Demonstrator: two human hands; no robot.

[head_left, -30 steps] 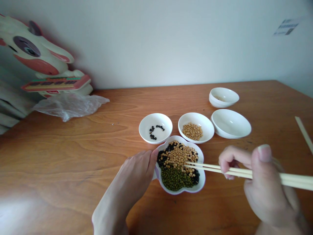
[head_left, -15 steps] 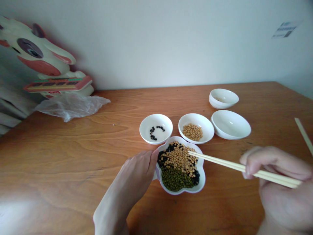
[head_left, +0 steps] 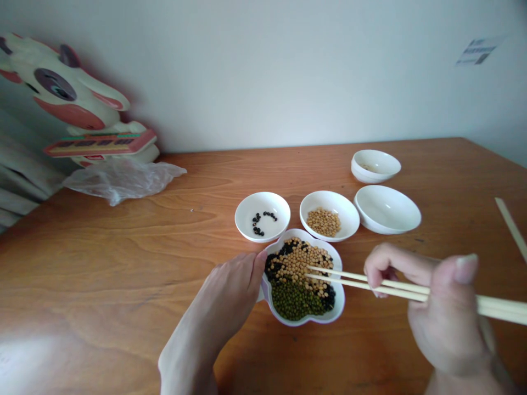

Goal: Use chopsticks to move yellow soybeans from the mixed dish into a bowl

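Observation:
My left hand (head_left: pixel 236 291) is closed on the left side of a white flower-shaped dish (head_left: pixel 338 307), the thumb over its rim. Inside lie soybeans (head_left: pixel 300 260), black beans (head_left: pixel 328 299) and green mung beans (head_left: pixel 294 302). A pair of wooden chopsticks (head_left: pixel 354 278) is held in my right hand (head_left: pixel 436 302); their tips, a little apart, are down at the soybeans. No bean is visibly pinched between them. Behind the dish stand a white bowl (head_left: pixel 242 222) with several black beans and another white bowl (head_left: pixel 349 219) with soybeans.
To the right, a white bowl (head_left: pixel 387 208) touches the soybean bowl, with a further white bowl (head_left: pixel 366 174) behind it. A light stick (head_left: pixel 510 227) lies at the far right. A clear plastic bag (head_left: pixel 127 178) and a cow-shaped toy keyboard (head_left: pixel 99 144) are at the back left.
My right hand has shifted left, with its thumb now raised. The chopstick tips have moved slightly left and lower over the soybeans and spread apart. My left hand stays on the dish.

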